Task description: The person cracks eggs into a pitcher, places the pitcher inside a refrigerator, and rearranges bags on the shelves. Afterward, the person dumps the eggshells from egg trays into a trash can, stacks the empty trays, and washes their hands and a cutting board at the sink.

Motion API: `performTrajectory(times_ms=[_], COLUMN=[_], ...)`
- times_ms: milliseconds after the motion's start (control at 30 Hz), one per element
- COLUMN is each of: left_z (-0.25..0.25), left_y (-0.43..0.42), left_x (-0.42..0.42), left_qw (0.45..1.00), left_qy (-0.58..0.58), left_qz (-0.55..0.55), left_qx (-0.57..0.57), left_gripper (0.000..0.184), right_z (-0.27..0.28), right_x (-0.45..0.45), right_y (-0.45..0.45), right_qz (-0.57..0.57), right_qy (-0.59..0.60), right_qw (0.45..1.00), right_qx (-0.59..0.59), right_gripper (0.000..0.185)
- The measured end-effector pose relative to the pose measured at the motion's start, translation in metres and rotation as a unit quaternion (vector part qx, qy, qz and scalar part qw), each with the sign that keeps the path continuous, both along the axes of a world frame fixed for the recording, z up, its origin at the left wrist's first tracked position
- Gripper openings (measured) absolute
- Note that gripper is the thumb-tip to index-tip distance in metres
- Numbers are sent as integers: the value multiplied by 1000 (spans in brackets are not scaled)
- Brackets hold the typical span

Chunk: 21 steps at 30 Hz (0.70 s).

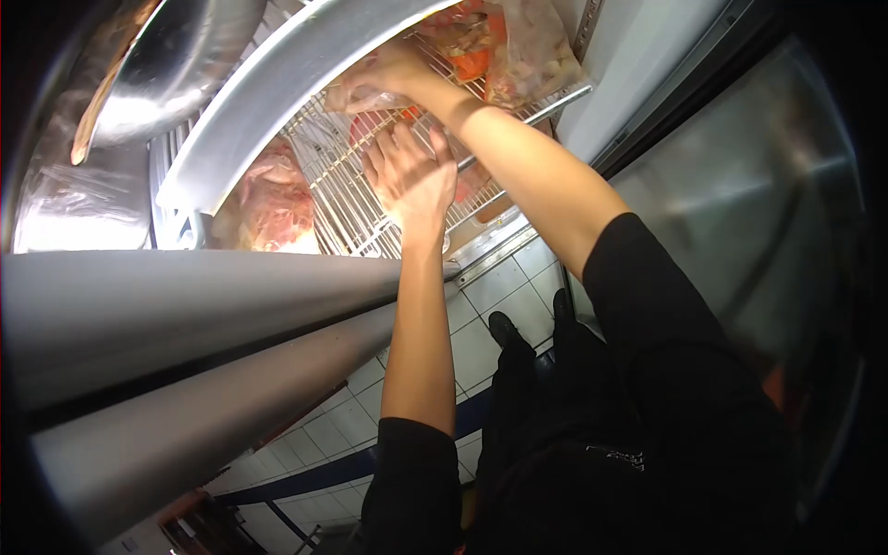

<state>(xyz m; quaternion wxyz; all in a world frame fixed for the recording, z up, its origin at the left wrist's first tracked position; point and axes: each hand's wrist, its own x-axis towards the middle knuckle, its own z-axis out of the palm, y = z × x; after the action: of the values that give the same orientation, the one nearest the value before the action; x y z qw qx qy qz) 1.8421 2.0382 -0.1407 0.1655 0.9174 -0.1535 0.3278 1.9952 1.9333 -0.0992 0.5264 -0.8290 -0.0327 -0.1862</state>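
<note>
My right hand [388,72] reaches deep into a fridge, closed on a clear plastic bag [356,98] with pale contents that I cannot make out. A curved metal edge partly hides its fingers. Nearer to me, my left hand [412,176] is held over the wire shelf [340,190], fingers apart and holding nothing. Beyond my right forearm are a clear bag of pale meat [532,60] and an orange-red packet [467,55]. At the left, wrapped reddish meat [276,203] shows beside the wire bars.
A wide curved metal rim [277,92] crosses above the shelf. At the upper left are a shiny metal bowl [176,65] and a plastic-wrapped pack [85,208]. A grey door or panel [203,296] is left, a steel door [740,231] right. Below lies a tiled floor [481,351].
</note>
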Motion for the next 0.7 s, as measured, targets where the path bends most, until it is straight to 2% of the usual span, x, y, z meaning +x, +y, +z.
performTrajectory(times_ms=[33, 67, 100, 167, 233, 267, 300, 333, 367, 433, 600, 667, 700], left_z=[-3, -4, -6, -11, -17, -21, 0, -5, -8, -12, -12, -5, -3], left_y=[1, 1, 2, 6, 13, 17, 7, 6, 5, 3, 4, 5, 6], left_x=[1, 1, 3, 4, 3, -1, -9, -10, -9, -6, -2, -9, -12], left_qw=[1000, 1000, 1000, 1000, 996, 991, 985, 985, 993, 997, 997, 997, 993], left_qy=[-2, -1, -10, -14, 65, 107, 160, 163, 107, 74, 80, 79, 99], left_qz=[-2, -4, -9, -14, -58, -78, -35, -32, -28, -17, -19, -14, -35], left_qx=[0, 1, 2, 7, -19, -29, -45, -39, -34, -34, -6, -2, -44], left_gripper=[40, 40, 41, 43, 49, 52, 51, 51, 50, 50, 49, 49, 47], right_z=[20, 31, 41, 30, 16, 14, 19, 19, 18, 14, 9, 9, 9], right_x=[-19, -36, -48, -55, -59, -65, -72, -76, -81, -85, -89, -92, -93], right_y=[9, 20, 33, 60, 81, 84, 88, 93, 97, 100, 94, 95, 98], right_qz=[25, 24, 0, -29, -21, -20, -3, 15, 13, 0, 2, -3, -4], right_qy=[54, 55, 17, -52, -75, -68, -47, -29, -36, -36, -57, -65, -65], right_qw=[998, 998, 993, 968, 953, 955, 960, 964, 962, 957, 955, 946, 947], right_qx=[-8, -7, -121, -244, -293, -287, -275, -262, -269, -287, -290, -316, -315], right_gripper=[61, 61, 53, 39, 28, 28, 34, 40, 40, 40, 38, 24, 24])
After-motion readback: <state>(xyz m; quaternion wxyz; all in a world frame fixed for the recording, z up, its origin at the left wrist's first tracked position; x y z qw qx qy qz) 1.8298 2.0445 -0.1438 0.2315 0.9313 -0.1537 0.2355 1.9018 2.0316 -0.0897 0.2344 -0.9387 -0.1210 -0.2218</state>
